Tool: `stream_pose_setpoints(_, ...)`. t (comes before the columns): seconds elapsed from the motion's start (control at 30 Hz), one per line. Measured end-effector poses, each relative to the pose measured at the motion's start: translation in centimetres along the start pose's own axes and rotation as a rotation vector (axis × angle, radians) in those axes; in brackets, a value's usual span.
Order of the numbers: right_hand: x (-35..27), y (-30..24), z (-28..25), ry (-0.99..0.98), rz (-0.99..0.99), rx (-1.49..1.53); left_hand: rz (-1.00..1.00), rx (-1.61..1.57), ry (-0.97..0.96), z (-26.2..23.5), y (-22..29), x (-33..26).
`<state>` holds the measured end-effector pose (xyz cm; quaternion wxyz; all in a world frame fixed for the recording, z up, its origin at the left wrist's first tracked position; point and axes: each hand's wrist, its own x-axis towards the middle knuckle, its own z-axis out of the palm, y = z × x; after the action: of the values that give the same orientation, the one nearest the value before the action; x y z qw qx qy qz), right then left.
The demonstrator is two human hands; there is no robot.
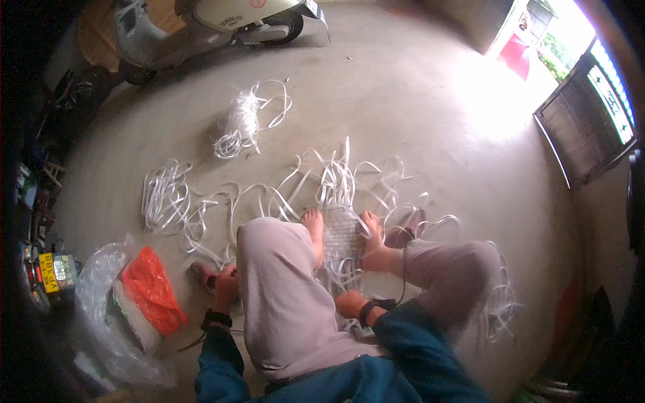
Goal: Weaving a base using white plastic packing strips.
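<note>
Between my bare feet lies a woven panel of white plastic strips (341, 236), with loose strip ends (337, 185) fanning out at its far side. More strips (344, 274) curve up at its near side. Just below these, my right hand (349, 304) is closed, its fingers curled; what it grips is hidden. My left hand (226, 285) is beside my left knee, next to a dark reddish shoe (203, 275). Its fingers are curled too, and a white strip runs close to it; whether it holds that strip is too small to tell.
A tangled strip pile (168, 198) lies left, and a white strip bundle (243, 124) farther off. Clear plastic wrapping (101, 289) and an orange bag (151, 289) sit at left. Another shoe (406, 230) is beyond my right foot. A scooter (222, 20) stands at the back.
</note>
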<state>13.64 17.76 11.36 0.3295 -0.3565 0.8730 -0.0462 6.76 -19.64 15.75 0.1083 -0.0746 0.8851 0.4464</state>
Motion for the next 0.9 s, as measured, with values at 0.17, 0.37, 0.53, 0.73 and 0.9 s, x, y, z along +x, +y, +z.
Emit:
stream_pose_setpoints(0.17,-1.1,-0.7,-0.9,0.041,0.041,0.014,0.176,0.039,0.057,2.0,0.5,-1.7)
stream_pose_setpoints(0.37,-2.5,-0.9,-1.8,0.073,0.085,0.028,0.137,-0.193,0.036,3.6,0.4,-2.7)
stream_pose_setpoints(0.53,-2.6,-1.0,-2.2,0.047,0.126,0.059,0.121,-0.346,0.036,4.0,0.4,-2.6)
stream_pose_setpoints(0.73,-2.7,-0.6,-1.9,0.138,0.114,0.080,0.139,-0.518,0.044,3.5,1.0,-2.3)
stream_pose_setpoints(0.9,-2.1,-0.6,-1.9,0.261,0.111,0.080,0.193,-0.641,0.071,1.4,1.6,-2.2)
